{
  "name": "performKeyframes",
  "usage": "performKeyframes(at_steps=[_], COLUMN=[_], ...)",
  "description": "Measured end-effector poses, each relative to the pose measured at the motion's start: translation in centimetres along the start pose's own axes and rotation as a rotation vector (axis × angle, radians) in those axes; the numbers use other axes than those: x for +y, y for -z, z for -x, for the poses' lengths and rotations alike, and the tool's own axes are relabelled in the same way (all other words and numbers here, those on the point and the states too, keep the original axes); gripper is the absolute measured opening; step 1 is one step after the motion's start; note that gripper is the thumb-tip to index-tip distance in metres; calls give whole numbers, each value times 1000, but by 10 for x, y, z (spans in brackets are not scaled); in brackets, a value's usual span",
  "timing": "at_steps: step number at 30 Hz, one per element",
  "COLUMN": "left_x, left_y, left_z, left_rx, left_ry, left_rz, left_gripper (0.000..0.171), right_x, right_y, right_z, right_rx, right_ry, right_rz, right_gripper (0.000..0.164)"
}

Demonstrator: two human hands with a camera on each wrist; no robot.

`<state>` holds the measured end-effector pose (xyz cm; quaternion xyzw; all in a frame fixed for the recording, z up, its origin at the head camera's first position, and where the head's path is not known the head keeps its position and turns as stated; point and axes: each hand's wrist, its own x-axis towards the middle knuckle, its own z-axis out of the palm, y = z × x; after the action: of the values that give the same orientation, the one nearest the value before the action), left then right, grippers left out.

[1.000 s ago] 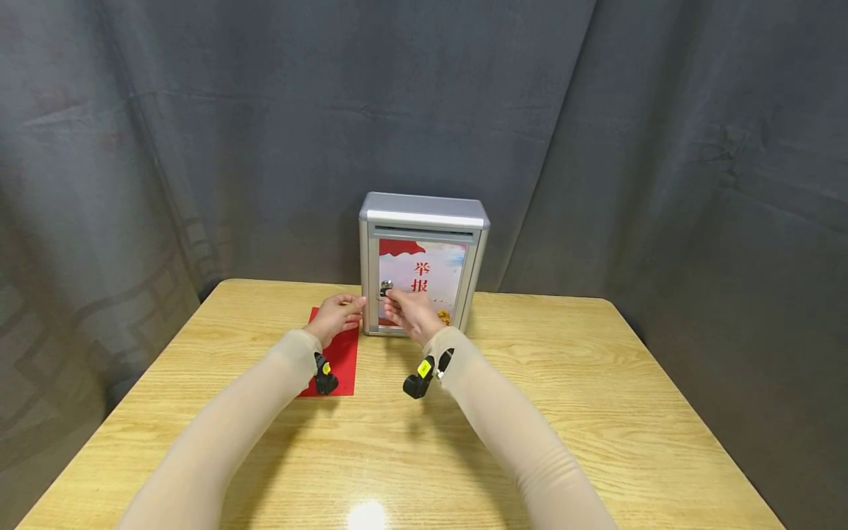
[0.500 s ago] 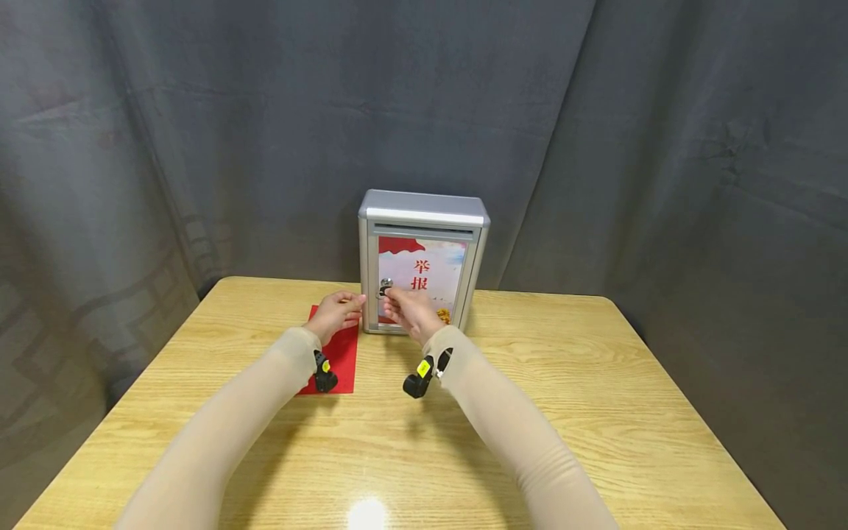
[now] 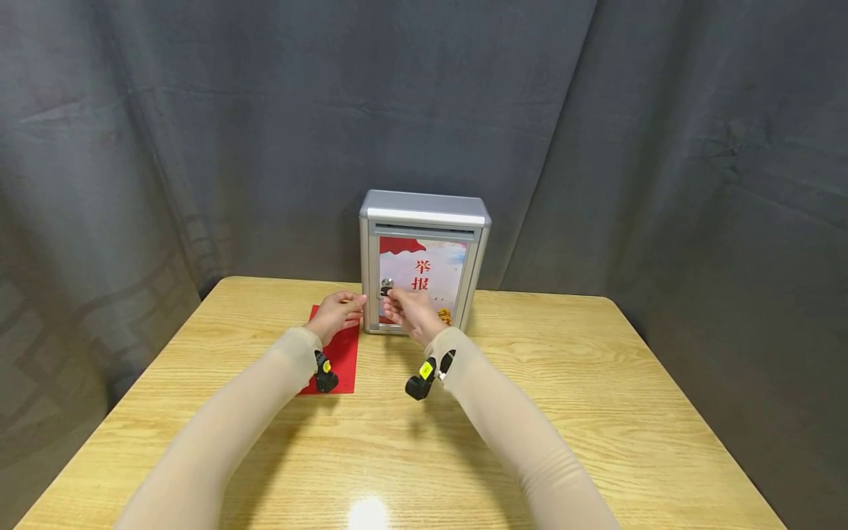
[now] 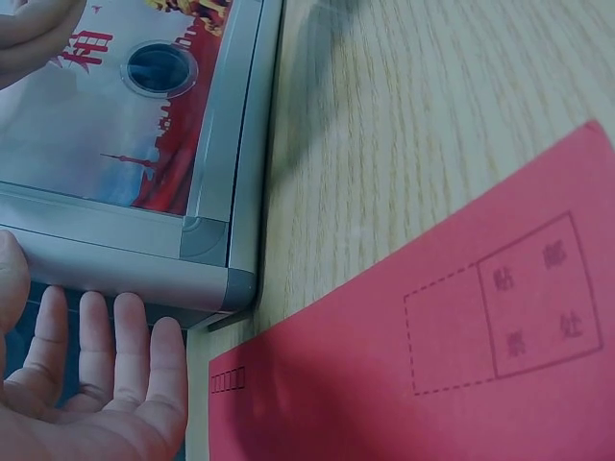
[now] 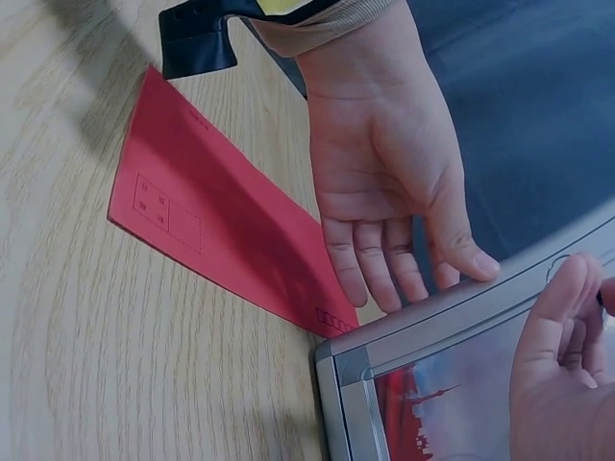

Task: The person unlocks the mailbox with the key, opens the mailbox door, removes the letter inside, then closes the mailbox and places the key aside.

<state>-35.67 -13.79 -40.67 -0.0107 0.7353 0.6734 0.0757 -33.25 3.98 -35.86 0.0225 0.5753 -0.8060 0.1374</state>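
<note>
A silver metal letter box (image 3: 424, 207) stands upright at the back of the table, with a slot near its top and a printed panel on its front door. My right hand (image 3: 414, 315) pinches a small black-headed key (image 3: 386, 292) at the round lock (image 3: 387, 283) on the door's left side. A thin ring (image 5: 557, 267) hangs by those fingers in the right wrist view. My left hand (image 3: 338, 316) touches the box's left side, thumb at the front edge, fingers loosely extended. Beneath it lies a red envelope (image 4: 461, 384); the forearm partly hides it.
The wooden table (image 3: 570, 397) extends to the front and right of the box. A grey curtain (image 3: 318, 132) hangs close behind it and along both sides. The envelope lies beside the box's lower left corner.
Almost nothing differs. Both hands stay at the same spots on the box; the right wrist has shifted very slightly.
</note>
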Motion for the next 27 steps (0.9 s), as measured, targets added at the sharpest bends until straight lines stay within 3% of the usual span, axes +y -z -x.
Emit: performKeyframes(at_steps=[7,16,27], left_x=[0,-1,-1], left_y=[-1,-1,0], left_z=[-1,-2,-1], left_rx=[4,-7,-1], left_ry=[14,13,7], left_rz=[-5,-10,-10], left_gripper=[50,52,49], right_x=[0,1,3], right_y=[1,2,2], right_z=[0,-2,2], right_rx=[14,21,-6], right_ry=[18,-28,-1], right_rz=[33,-38,56], right_gripper=[18,14,13])
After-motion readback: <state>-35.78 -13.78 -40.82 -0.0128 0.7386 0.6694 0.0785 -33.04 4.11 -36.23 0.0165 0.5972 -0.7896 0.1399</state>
